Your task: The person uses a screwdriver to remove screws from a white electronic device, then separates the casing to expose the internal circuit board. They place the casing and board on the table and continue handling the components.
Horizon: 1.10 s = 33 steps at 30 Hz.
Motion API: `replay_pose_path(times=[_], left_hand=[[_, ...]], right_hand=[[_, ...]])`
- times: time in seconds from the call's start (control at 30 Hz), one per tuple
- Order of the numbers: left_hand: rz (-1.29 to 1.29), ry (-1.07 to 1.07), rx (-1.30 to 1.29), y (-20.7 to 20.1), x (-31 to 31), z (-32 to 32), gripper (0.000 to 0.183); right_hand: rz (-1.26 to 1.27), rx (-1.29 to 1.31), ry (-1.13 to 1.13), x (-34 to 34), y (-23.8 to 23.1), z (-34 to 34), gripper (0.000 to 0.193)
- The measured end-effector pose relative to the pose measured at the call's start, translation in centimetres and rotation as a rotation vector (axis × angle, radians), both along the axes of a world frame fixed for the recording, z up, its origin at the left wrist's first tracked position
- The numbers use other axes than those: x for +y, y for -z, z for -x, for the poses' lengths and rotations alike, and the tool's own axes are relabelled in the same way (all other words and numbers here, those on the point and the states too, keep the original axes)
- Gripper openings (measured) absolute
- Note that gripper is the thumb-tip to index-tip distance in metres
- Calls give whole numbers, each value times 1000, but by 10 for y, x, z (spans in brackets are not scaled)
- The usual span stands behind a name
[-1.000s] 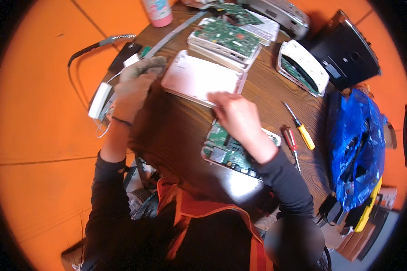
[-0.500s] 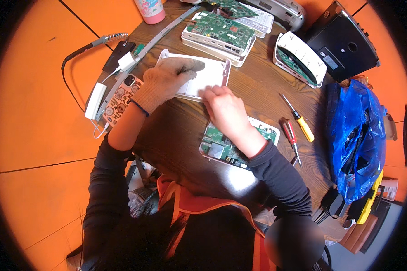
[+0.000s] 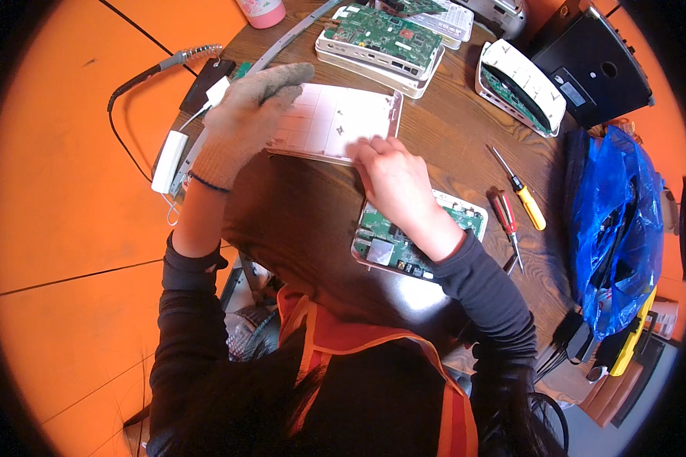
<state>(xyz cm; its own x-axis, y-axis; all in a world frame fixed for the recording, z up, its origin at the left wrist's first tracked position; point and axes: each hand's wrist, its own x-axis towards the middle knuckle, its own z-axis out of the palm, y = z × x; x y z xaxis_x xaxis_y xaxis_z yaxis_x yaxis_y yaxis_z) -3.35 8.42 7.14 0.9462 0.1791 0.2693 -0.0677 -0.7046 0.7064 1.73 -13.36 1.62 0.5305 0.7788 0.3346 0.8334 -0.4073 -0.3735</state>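
Observation:
A white plastic cover [image 3: 366, 107] lies on the table ahead of me, with several small dark bits on its surface. My right hand [image 3: 396, 179] is bare, and its bent fingers close on the cover's near right edge; the fingertips are partly hidden. On the cover's left side is my left hand [image 3: 251, 114] in a knitted glove, fingers stretched out and nothing seen in them. Whether its palm touches the cover I cannot tell. Below my right wrist, a green circuit board [image 3: 377, 228] sits in a white tray-like shell, partly hidden by that forearm.
A yellow-handled screwdriver [image 3: 527, 204] and a red-handled tool [image 3: 503, 212] lie at the right, before a blue plastic bag [image 3: 617, 236]. Stacked circuit boards [image 3: 381, 42] and an opened white device [image 3: 518, 91] stand farther back. A soldering iron [image 3: 164, 65] is at the far left.
My left hand has drawn back leftward, baring more of the cover and its dark bits. The patterned phone is now hidden behind that arm. My right hand stays at the cover's edge.

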Motion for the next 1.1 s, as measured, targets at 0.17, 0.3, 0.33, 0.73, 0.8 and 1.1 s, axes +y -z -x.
replay_pose_path(times=[0.17, 0.3, 0.33, 0.73, 0.8, 1.1], left_hand=[[41, -137, 37, 1, 19, 5, 29], [103, -271, 60, -9, 23, 16, 27], [88, -340, 108, -12, 20, 22, 27], [-658, -178, 87, 59, -36, 53, 13], [-773, -140, -73, 58, -34, 51, 16], [-731, -131, 275, 47, -39, 50, 6]], right_hand=[[1, 15, 9, 0, -2, 3, 15], [22, 33, 35, 3, -2, 1, 15], [6, 22, 28, 5, -2, 1, 14], [53, 42, 83, 3, -3, -1, 16], [87, 28, 121, -1, -4, -1, 16], [50, 73, 149, -49, -16, 5, 12]])
